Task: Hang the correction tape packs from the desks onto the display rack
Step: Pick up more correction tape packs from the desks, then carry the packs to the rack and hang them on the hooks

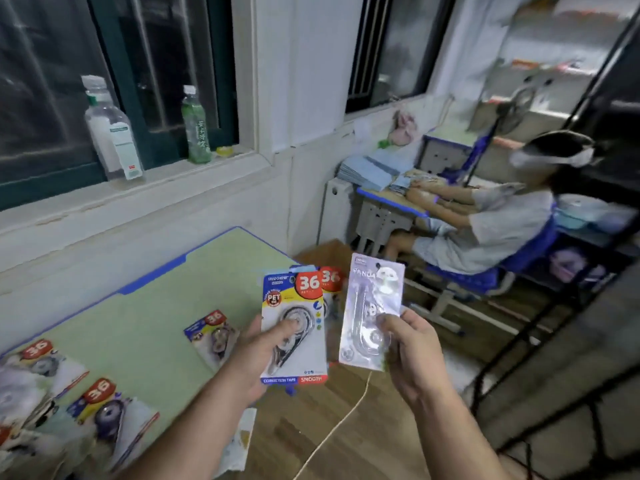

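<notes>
White wall, scuffed under the sill. Two dark windows, dark frames. Two plastic bottles stand on the sill. Wood-plank floor. Green counter, blue-edged, against the wall. Beyond it a second desk; person seated there on blue chair.

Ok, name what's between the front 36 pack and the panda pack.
Head view: a second 36 pack, tucked behind the front 36 pack, left of the panda pack.

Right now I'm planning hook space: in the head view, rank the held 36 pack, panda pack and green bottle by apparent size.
Held 36 pack, panda pack: alike, unranked.
Green bottle: smallest, though farther away.
</notes>
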### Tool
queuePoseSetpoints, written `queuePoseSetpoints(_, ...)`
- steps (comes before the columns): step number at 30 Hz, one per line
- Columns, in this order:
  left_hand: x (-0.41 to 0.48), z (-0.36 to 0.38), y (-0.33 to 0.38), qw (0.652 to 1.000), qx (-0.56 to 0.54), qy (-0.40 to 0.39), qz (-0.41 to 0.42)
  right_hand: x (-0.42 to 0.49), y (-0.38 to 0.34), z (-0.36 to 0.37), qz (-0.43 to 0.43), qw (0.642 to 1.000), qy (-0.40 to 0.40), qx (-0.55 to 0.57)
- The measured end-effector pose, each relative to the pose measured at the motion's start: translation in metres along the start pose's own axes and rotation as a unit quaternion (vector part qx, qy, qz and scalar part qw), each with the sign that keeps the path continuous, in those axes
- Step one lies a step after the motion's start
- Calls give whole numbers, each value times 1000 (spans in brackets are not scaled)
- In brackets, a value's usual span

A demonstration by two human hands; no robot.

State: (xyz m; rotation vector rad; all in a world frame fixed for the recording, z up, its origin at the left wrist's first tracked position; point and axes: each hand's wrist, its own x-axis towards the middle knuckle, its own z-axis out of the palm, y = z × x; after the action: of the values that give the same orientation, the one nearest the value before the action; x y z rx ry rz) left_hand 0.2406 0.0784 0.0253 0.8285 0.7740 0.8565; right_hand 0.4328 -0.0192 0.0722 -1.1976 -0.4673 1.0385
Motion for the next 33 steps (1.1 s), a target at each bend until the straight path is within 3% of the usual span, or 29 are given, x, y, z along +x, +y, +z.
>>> queuePoseSetpoints(5, -41, 57, -55, 988, 31, -142, -51, -93, 7, -58, -14, 993, 109, -34)
queuePoseSetpoints(13, -121, 164, -127, 937, 99, -310, -126, -224, 6, -153, -53, 954, 289, -52)
queuePoseSetpoints(24, -262, 332, -233, 886, 142, -422, -128, -383, -19, -318, -88, 893, 433, -81)
queuePoseSetpoints(33, -365, 471, -310, 872, 140, -452, -125, -478, -77, -468, -132, 883, 442, -85)
